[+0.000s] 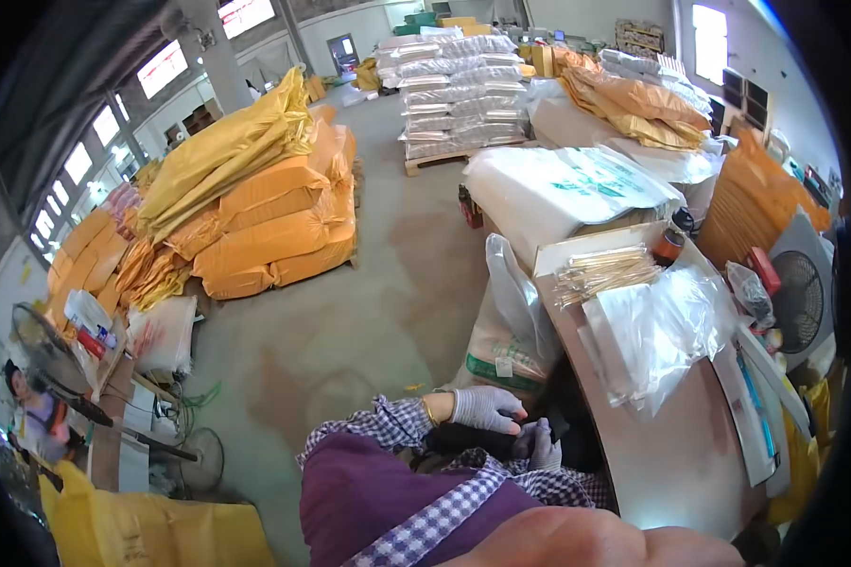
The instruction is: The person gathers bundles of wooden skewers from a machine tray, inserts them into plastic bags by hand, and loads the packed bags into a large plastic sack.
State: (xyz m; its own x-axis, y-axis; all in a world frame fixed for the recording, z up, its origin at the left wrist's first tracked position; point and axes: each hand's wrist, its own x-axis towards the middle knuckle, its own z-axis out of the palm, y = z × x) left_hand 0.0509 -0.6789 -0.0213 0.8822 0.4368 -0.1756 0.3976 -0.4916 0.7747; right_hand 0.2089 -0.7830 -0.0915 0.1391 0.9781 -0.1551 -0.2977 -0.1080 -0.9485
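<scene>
Both of my hands wear grey gloves with bare fingertips and rest close together over my dark-clad lap, left of the brown table. My left hand (487, 409) lies palm down with its fingers bent; whether anything is beneath them is hidden. Beside it, my right hand (542, 444) has its fingers curled together, and what they may hold is too small to make out. Nearest to the hands stands a white and green sack (506, 342) with clear plastic at its top.
The brown table (667, 454) on the right bears thin sticks (610, 274), clear plastic bags (667, 326) and a dark bottle (671, 241). Orange sacks (274, 231) are stacked at the left. A person (43, 411) is at the far left near a fan. Wrapped bundles (459, 94) stand on a pallet behind.
</scene>
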